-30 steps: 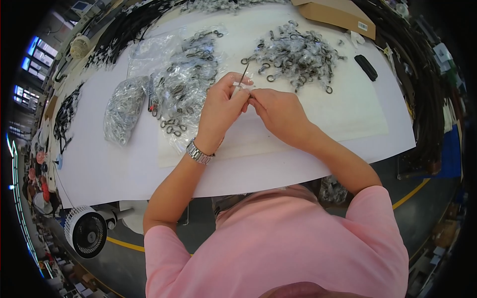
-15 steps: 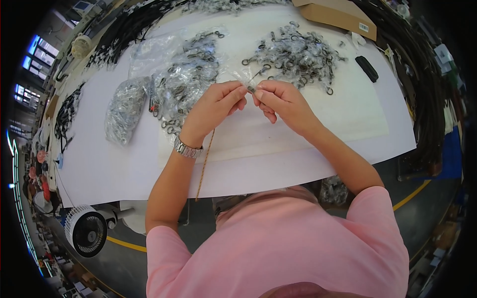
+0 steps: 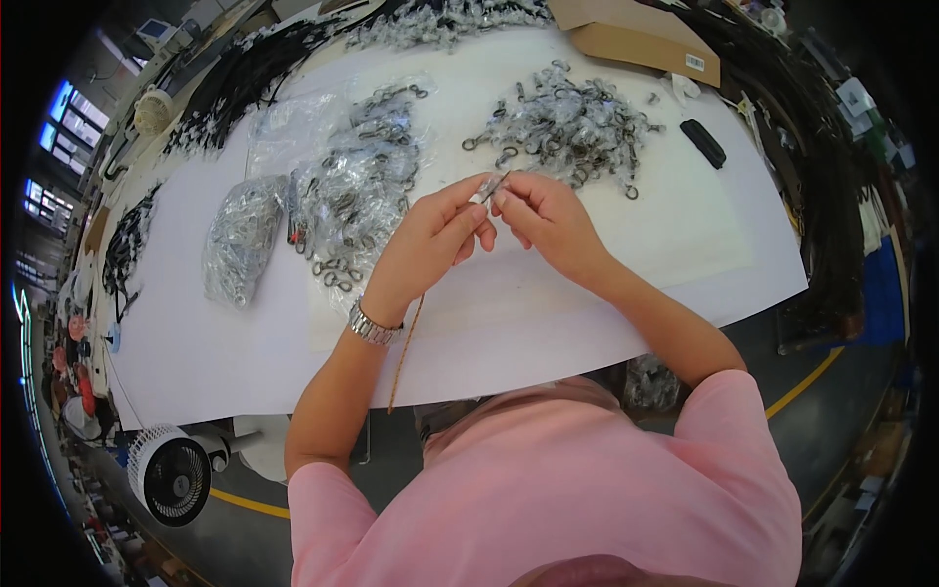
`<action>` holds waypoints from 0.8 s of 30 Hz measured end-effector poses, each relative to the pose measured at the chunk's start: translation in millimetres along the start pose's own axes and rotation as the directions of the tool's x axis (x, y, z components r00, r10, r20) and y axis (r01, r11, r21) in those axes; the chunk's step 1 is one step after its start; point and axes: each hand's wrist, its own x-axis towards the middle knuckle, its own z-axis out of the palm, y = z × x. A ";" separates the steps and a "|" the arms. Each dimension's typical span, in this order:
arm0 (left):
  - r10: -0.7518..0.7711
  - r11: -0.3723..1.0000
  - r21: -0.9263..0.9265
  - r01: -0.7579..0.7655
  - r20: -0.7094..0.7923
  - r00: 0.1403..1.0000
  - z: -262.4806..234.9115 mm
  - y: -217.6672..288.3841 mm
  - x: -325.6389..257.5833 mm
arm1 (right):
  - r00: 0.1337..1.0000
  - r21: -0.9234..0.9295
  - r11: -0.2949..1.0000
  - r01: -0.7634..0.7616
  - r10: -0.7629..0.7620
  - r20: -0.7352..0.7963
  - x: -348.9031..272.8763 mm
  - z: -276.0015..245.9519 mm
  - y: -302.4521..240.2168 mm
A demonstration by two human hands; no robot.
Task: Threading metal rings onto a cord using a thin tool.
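My left hand (image 3: 438, 235) and my right hand (image 3: 550, 223) meet over the white table, fingertips almost touching. Between them is a small dark metal hook (image 3: 496, 186), partly covered by clear plastic wrap and mostly hidden by the fingers. Both hands are closed in a pinch on it. Just beyond lies a loose pile of dark metal hooks in clear wrap (image 3: 577, 127). A second heap of wrapped hooks (image 3: 362, 186) spreads beside my left hand. From under my left wrist a thin tan cord (image 3: 405, 357) hangs toward the table's front edge.
A full clear plastic bag (image 3: 243, 240) rests left of the heap. Black cords (image 3: 240, 78) are bundled at the far left. A cardboard box (image 3: 641, 44) and a black oblong object (image 3: 703, 144) lie at the far right. A fan (image 3: 174, 476) stands by the front left edge.
The whole view has shifted slightly. The hook between my fingers has turned, and its thin end lies closer to my right fingertips. Both hands stay pinched together.
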 end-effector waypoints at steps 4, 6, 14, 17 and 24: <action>0.121 0.961 0.269 -0.069 -0.181 0.976 12.0 -10.1 -1.2 | 1.000 0.058 0.998 -0.012 0.011 0.016 -1.9 5.4 -0.8; 0.213 0.919 0.373 -0.125 -0.204 0.956 17.4 -12.3 -4.6 | 1.000 0.078 0.997 0.004 -0.006 0.020 -3.0 9.8 -1.6; 0.064 0.968 0.250 -0.005 -0.225 0.972 4.9 -10.7 4.7 | 0.990 0.289 0.950 -0.115 0.085 0.113 8.0 -10.4 7.0; 0.047 0.995 0.095 -0.013 -0.360 0.932 -6.9 -7.9 6.9 | 0.985 0.869 0.495 -0.008 0.152 -0.077 15.6 -38.6 -2.9; 0.170 0.972 -0.041 -0.232 -0.561 0.810 -31.3 -16.2 14.0 | 0.992 0.218 0.967 -0.129 0.124 0.038 15.4 -2.8 16.9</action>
